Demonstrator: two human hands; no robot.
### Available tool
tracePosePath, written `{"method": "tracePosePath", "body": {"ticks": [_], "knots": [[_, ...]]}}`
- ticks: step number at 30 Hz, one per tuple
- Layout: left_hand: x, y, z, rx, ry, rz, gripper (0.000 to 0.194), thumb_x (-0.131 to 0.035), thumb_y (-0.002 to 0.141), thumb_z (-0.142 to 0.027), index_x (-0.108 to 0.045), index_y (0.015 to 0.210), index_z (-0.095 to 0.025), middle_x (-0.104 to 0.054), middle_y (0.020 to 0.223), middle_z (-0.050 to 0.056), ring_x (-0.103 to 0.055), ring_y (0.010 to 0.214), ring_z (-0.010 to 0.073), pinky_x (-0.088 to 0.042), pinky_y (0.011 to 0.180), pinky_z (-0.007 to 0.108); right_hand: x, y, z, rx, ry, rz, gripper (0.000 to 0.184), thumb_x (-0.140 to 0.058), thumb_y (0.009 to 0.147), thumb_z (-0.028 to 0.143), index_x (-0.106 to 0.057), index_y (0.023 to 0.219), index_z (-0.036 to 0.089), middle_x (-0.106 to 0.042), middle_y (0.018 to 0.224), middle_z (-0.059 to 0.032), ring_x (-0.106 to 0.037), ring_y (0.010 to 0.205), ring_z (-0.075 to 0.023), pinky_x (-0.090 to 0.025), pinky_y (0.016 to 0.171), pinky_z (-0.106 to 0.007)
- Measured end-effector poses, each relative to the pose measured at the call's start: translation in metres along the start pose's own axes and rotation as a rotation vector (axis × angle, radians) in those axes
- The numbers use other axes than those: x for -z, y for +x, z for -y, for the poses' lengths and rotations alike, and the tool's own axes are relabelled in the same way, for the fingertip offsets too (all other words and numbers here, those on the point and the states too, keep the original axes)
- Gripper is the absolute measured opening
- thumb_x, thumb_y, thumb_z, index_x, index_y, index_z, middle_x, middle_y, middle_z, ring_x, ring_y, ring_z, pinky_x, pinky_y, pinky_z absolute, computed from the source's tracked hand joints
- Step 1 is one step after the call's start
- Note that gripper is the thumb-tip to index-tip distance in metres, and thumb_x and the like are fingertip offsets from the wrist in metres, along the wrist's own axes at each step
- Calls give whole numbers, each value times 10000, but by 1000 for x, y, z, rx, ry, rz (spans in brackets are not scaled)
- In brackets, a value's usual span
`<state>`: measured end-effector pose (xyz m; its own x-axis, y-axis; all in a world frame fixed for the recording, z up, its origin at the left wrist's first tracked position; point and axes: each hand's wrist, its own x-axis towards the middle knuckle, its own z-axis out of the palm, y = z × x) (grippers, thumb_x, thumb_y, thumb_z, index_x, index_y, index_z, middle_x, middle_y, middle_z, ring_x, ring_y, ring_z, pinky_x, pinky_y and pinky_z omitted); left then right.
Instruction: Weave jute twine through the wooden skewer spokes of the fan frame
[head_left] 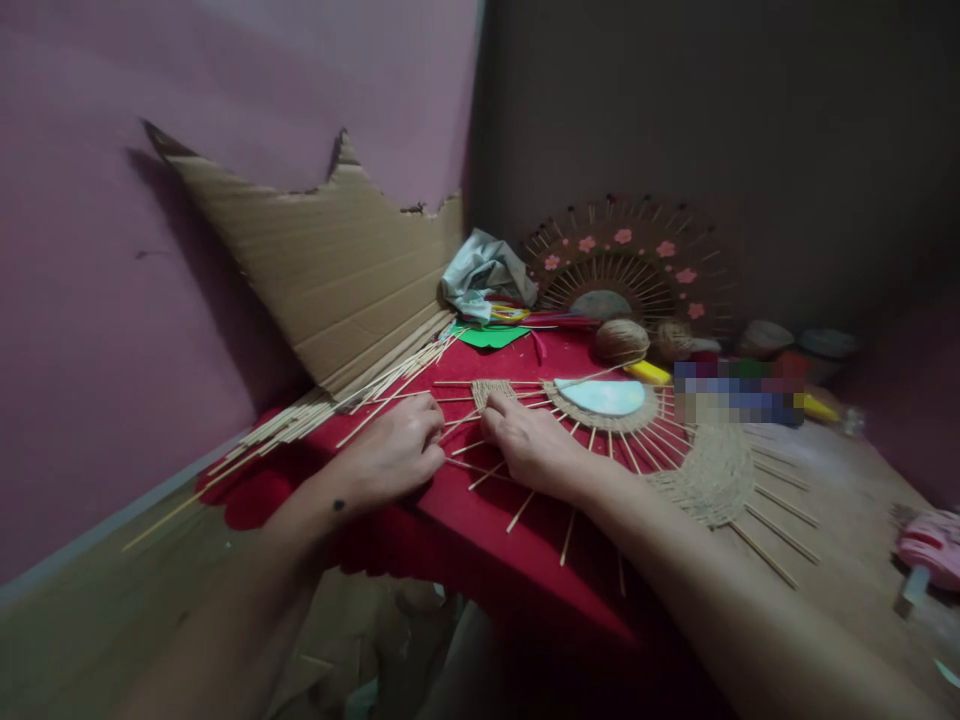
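Observation:
A half-round frame of thin wooden sticks fans out from a pale blue half-disc. Brown twine is woven across it in a wide band on the right and a short patch on the left. My left hand is closed at the outer ends of the left-hand sticks, its fingertips pinched on one. At the lower edge of the short patch, my right hand has its fingers closed on the twine, partly hiding it. One strand crosses the half-disc toward a twine ball.
Loose sticks lie along the cardboard sheet leaning on the wall. Behind are a greyish bag, green sheet, yellow-handled thing and flower-decorated fan. A red cloth covers the table; a pink object sits far right.

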<state>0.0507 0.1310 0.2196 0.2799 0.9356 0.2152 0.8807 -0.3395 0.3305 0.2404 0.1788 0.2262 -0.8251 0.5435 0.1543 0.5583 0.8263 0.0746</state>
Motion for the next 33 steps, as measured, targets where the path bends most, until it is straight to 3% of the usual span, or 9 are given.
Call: {"method": "tracePosePath", "body": {"ticks": [9, 15, 20, 23, 27, 29, 33], "knots": [[-8, 12, 6, -46, -58, -107, 126, -407, 793, -205, -510, 725, -178, -470, 855, 36, -473, 734, 150, -400, 717, 290, -3, -2, -2, -4, 25, -41, 145, -399, 888, 145, -540, 921, 156, -541, 1013, -78, -520, 744, -151, -309, 523, -260], [-7, 41, 11, -47, -126, -81, 81, -456, 716, -178, -526, 676, -174, -506, 699, -7, -469, 654, 129, -358, 620, 248, -14, -3, -9, -9, 245, -173, 123, -427, 872, 112, -541, 862, 156, -552, 933, -58, -516, 782, -139, -387, 665, -241], [-3, 51, 12, -35, -197, -20, 101, -470, 707, -197, -559, 665, -172, -526, 597, -37, -467, 583, 108, -334, 567, 228, -12, -1, -12, -121, 372, -263, 108, -477, 846, 111, -581, 864, 136, -603, 865, -66, -532, 797, -148, -404, 729, -246], [-4, 52, 10, 39, -259, -29, 121, -471, 697, -202, -585, 681, -166, -551, 577, -30, -482, 549, 106, -345, 537, 222, -2, 5, -13, -183, 369, -208, 159, -506, 801, 83, -629, 890, 131, -652, 860, -72, -565, 794, -151, -406, 739, -246], [-8, 58, 8, 211, -369, -22, 143, -479, 683, -254, -588, 729, -172, -561, 525, -29, -495, 449, 109, -333, 445, 207, 10, 18, -16, -231, 348, -73, 346, -503, 773, 82, -644, 1076, 174, -698, 914, -66, -616, 851, -165, -415, 748, -240], [-8, 63, 11, 267, -372, -34, 139, -462, 668, -247, -571, 713, -173, -533, 472, -35, -484, 401, 111, -321, 416, 203, 13, 25, -17, -252, 319, -3, 353, -499, 768, 93, -674, 1052, 209, -710, 919, -58, -630, 873, -175, -422, 745, -237], [-4, 71, 21, 323, -327, -141, 139, -422, 660, -233, -545, 688, -174, -464, 430, -48, -464, 403, 113, -318, 435, 209, 17, 35, -19, -276, 241, 74, 376, -489, 777, 118, -685, 1058, 275, -716, 918, -26, -643, 887, -160, -437, 743, -219]]}}
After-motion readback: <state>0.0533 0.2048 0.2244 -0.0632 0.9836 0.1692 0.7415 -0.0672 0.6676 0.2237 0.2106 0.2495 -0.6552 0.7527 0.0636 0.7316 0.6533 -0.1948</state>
